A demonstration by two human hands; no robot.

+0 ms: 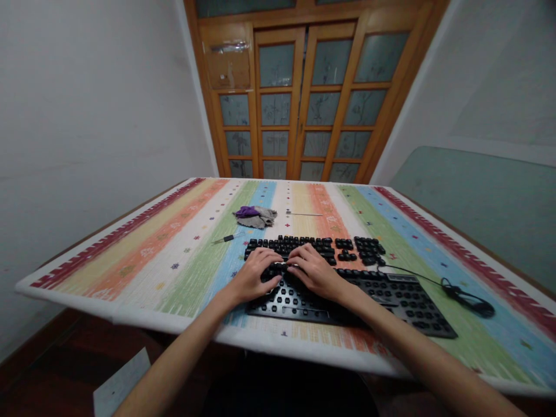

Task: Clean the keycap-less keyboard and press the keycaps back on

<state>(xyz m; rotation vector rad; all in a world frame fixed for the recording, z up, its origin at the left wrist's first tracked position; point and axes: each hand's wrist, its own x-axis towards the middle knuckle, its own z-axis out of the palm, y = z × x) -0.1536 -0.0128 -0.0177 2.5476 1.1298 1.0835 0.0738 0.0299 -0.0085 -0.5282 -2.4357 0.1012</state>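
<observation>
The rectangular table (143, 278) wears a white-bordered cloth striped in red, yellow, orange, green and blue (174, 289). A black keyboard base (417, 301) lies along the near edge, right of centre, its coiled black cable (471, 298) toward the right edge. Beyond it sit rows of loose black keycaps (344, 244). Nearer the far edge lie a crumpled grey-and-purple cloth (256, 217), a small black-handled wire tool (228, 238) and a thin metal rod (306, 214).

Your left grip (255, 275) was a bare hand with slim fingers, and your right grip (317, 272) matched it. Your left forearm (186, 346) and right forearm (414, 341) were bare as far as the view reached, slender and smooth in outline, tapering forward. Low between them, a black area (289, 388) was too dim to identify as clothing.
</observation>
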